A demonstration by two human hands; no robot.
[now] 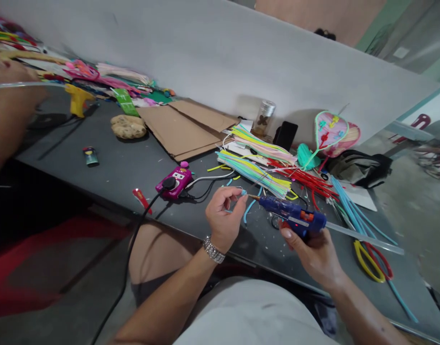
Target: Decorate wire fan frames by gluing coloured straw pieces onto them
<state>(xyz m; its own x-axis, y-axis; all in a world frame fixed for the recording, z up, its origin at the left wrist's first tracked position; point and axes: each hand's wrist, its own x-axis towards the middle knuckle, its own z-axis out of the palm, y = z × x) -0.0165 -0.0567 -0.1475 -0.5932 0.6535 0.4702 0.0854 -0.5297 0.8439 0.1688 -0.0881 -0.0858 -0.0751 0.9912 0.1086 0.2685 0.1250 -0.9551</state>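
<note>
While near nozzle, left hand half-curled

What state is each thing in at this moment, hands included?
Blue plastic glue gun: held, red light lit, clear stick loaded
Right hand: closed on it
Left hand: pinching a small light-blue piece
Magenta plastic power box: black plug inserted
Brown cardboard sheets: flat, overlapping
Silver-topped clear cylinder: upright
Yellow plastic glue gun: unheld

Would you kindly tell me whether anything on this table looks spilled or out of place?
Slightly: small pale scraps are scattered on the dark tabletop around the blue glue gun, looking like uncleared debris. Nothing else clearly looks damaged or spilled.
</note>
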